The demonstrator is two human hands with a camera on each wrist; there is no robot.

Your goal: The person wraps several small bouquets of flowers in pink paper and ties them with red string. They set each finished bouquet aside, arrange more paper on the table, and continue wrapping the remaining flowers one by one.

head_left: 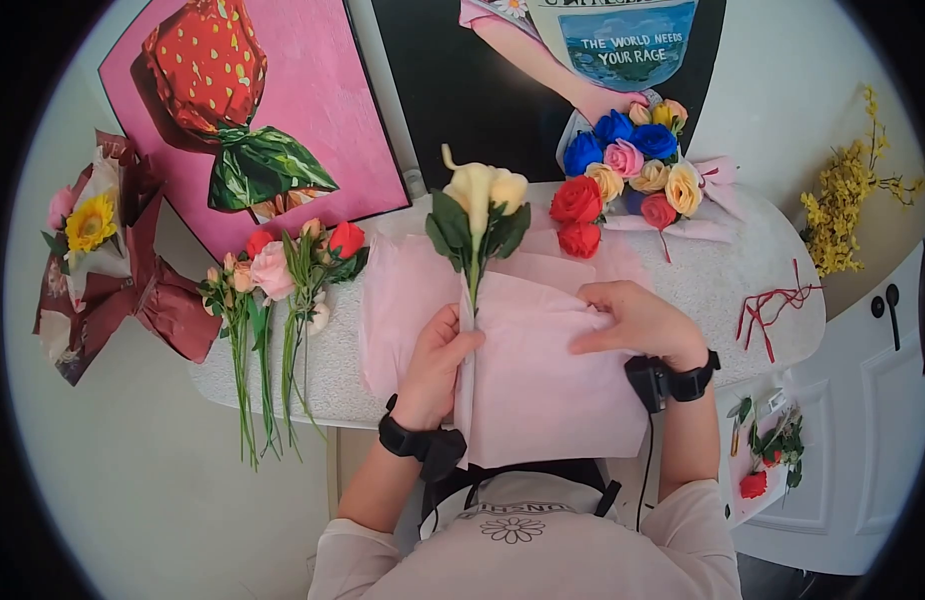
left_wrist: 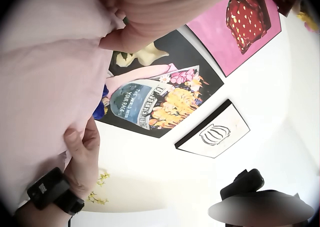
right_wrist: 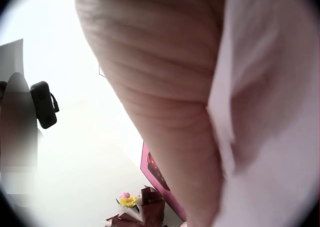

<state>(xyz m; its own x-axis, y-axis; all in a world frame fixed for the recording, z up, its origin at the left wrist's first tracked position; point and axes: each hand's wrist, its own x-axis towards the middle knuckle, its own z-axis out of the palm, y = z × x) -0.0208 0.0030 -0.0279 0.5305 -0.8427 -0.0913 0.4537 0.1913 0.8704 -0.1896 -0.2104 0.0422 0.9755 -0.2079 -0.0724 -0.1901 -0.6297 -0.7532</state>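
Observation:
In the head view, my left hand (head_left: 433,365) grips the stems of a small bunch of cream calla lilies (head_left: 480,195) with dark green leaves, together with the edge of a pink paper sheet (head_left: 543,390) folded along them. The blooms point away from my body, above the left hand. My right hand (head_left: 648,322) pinches the sheet's upper right part, with the thumb in front, as the left wrist view also shows. The sheet hangs down over the table's near edge. More pink paper (head_left: 388,300) lies beneath and behind. In the right wrist view, the paper (right_wrist: 280,112) fills the right side.
Loose roses and greenery (head_left: 273,275) lie left on the table (head_left: 773,225). A bouquet of blue, red and cream roses (head_left: 633,165) sits at the back right, near red ribbon (head_left: 773,305). A maroon-wrapped sunflower bouquet (head_left: 128,270) stands left. Paintings (head_left: 333,130) lean behind.

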